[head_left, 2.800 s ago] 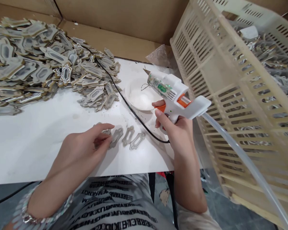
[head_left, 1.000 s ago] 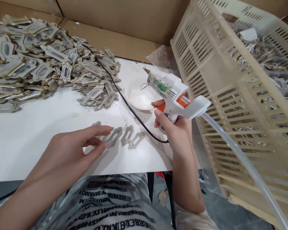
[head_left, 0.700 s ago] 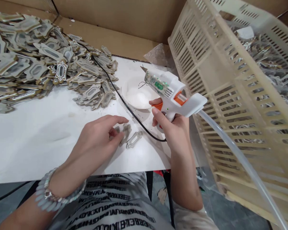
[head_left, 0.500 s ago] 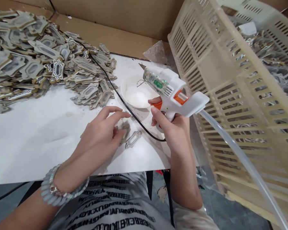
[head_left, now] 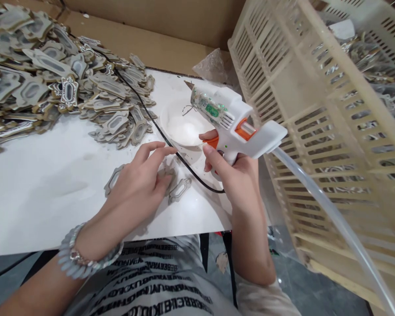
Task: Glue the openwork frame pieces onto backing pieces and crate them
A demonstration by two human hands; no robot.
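My right hand (head_left: 232, 169) is wrapped around the handle of a white glue gun (head_left: 230, 118), with a finger at its orange trigger. The gun's metal nozzle points up and left, above a round white bowl (head_left: 177, 120). A long clear glue stick (head_left: 325, 206) trails from its rear end. Over the white table, my left hand (head_left: 140, 175) has its fingers apart, the thumb low beside small grey ornamental frames partly hidden under it. One grey frame (head_left: 180, 190) lies just right of the thumb. Another grey frame (head_left: 113, 180) shows at the hand's left side.
A large heap of similar frames (head_left: 49, 83) covers the table's back left. A black cord (head_left: 148, 112) runs across the table under the gun. On the right stands a tilted cream plastic crate (head_left: 292, 109) holding bagged pieces. Crumpled clear plastic (head_left: 212, 66) lies at the back.
The view has shifted slightly. More of the grey frame at my left hand's left side now shows. The glue gun stays in my right hand, in nearly the same pose.
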